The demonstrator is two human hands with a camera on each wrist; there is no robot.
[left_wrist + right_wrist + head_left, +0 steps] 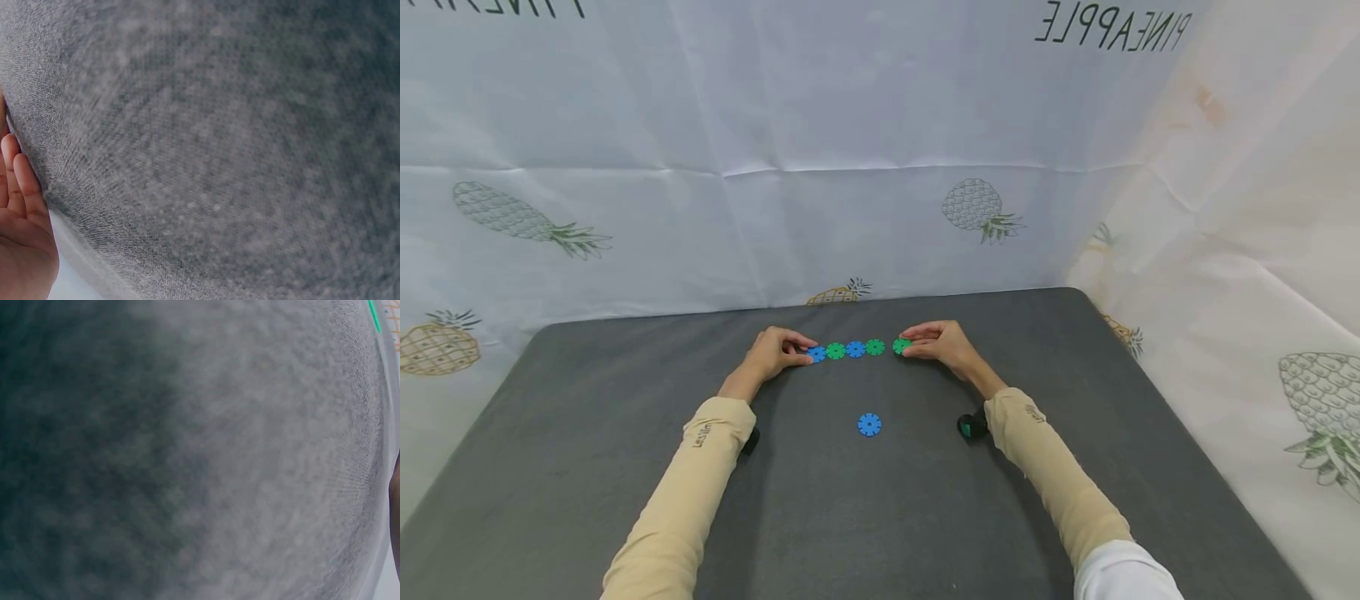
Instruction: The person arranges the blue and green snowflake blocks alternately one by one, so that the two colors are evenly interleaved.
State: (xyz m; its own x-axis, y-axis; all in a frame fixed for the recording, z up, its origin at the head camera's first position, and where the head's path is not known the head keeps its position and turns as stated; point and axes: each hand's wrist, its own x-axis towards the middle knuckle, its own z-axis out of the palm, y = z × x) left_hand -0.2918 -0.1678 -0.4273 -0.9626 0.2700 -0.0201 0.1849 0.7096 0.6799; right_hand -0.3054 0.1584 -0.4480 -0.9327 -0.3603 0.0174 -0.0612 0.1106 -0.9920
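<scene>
Toward the table's far edge lies a row of flat notched discs. My left hand (772,352) pinches the blue notched disc (817,354) at the row's left end between thumb and fingers. A green disc (836,351), another blue disc (856,349) and a second green disc (875,347) follow to its right. Across a small gap, my right hand (946,345) pinches a separate green notched disc (901,346). Part of the left hand (25,231) shows at the left wrist view's edge; the right wrist view catches only a dark sliver of hand and a green strip.
One loose blue disc (869,425) lies nearer the body, between the forearms. Dark grey cloth covers the table (820,517). Behind it hangs a white curtain (850,108) with pineapple prints. A dark wrist device (973,426) sits below the right wrist.
</scene>
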